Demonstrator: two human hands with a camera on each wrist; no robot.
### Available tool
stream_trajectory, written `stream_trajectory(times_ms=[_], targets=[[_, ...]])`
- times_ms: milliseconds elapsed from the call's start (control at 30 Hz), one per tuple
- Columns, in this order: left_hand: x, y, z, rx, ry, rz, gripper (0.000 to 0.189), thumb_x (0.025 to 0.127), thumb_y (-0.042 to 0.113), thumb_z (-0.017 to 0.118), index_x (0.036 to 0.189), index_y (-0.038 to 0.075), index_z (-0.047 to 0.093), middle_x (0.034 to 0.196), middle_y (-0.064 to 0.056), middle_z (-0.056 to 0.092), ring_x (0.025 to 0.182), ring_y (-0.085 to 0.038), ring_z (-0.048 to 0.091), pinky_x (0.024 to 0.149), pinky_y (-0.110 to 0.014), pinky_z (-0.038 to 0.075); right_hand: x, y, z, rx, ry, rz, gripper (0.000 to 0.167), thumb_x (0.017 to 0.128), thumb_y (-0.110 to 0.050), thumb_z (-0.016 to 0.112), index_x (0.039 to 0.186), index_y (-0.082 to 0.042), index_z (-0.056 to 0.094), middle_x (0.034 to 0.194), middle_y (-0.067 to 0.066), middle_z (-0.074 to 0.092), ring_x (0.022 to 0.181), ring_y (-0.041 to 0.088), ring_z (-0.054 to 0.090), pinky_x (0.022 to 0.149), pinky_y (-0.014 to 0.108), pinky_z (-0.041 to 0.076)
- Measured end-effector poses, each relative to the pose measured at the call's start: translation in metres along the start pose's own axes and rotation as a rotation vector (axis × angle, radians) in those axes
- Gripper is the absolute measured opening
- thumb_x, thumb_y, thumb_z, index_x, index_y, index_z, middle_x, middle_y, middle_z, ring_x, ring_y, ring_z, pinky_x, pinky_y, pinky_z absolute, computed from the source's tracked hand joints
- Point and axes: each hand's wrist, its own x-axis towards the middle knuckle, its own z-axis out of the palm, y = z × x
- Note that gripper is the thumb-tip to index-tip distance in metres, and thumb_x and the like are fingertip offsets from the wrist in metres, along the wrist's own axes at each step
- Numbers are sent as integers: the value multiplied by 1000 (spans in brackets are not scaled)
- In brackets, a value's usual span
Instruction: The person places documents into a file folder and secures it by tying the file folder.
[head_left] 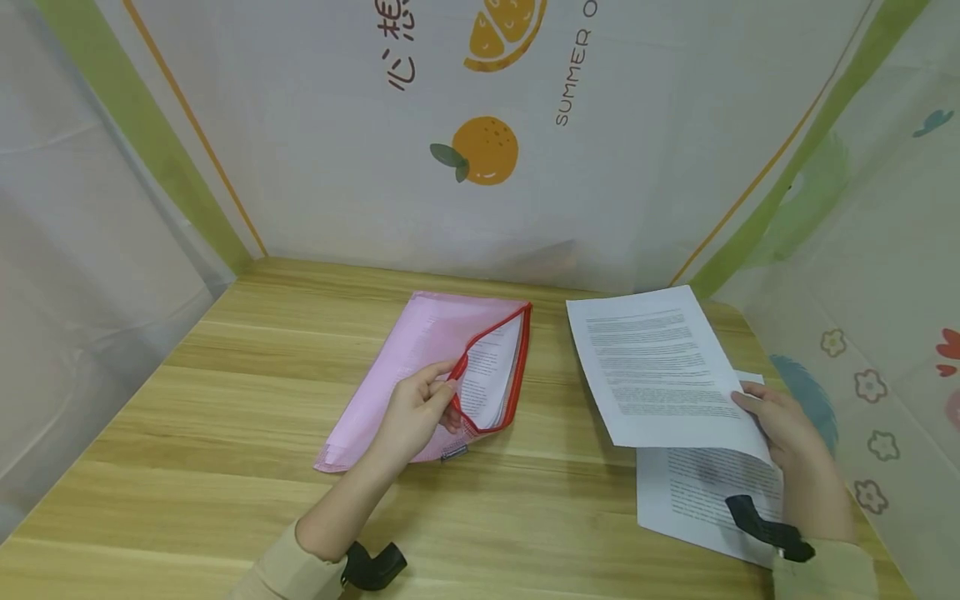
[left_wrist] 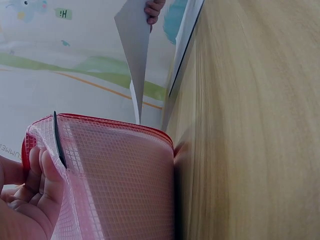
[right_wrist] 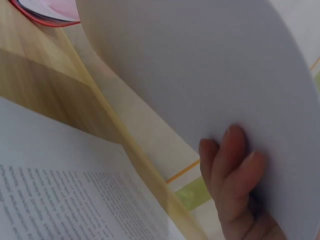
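Observation:
A pink mesh zipper pouch with red edging lies on the table, its mouth spread apart toward the right. Printed sheets show inside it. My left hand pinches the near lip of the opening between thumb and fingers; the left wrist view shows the mesh lifted there. My right hand grips a printed sheet by its right edge, thumb on top and fingers underneath. That sheet is raised above the table, text side up. Below it, another printed sheet lies on the table.
The wooden table meets a white patterned curtain at the back, with more curtain at both sides. The right-hand curtain hangs close beside my right hand. Black straps sit at the wrists.

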Motion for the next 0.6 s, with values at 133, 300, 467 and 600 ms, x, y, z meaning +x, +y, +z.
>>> stream_trajectory(times_ms=[133, 300, 467, 600], targets=[[0, 0, 0, -3, 1, -3, 38, 96, 1, 50, 133, -9, 48, 69, -13, 64, 55, -23, 61, 54, -33, 55, -2, -4, 1, 24, -45, -11, 61, 99, -22, 51, 141, 12, 22, 87, -14, 66, 79, 11, 66, 67, 30, 55], [0, 0, 0, 2, -2, -3, 38, 96, 1, 50, 133, -10, 47, 68, -11, 64, 55, -23, 61, 54, -32, 55, -4, -7, 3, 47, -75, -3, 60, 99, -22, 52, 141, 10, 23, 89, -11, 67, 81, 14, 67, 68, 33, 56], [0, 0, 0, 2, -3, 0, 38, 96, 1, 50, 133, -10, 47, 69, -12, 64, 55, -23, 61, 54, -34, 55, -7, -11, 4, 70, -99, -3, 55, 98, -22, 53, 139, 6, 30, 91, -9, 68, 82, 16, 68, 69, 34, 56], [0, 0, -1, -3, -2, 0, 38, 96, 1, 50, 133, -10, 48, 69, -12, 64, 55, -23, 61, 55, -37, 55, -10, -15, 6, 121, -119, -3, 29, 97, -20, 56, 123, -9, 49, 92, -6, 69, 82, 18, 68, 68, 35, 57]])
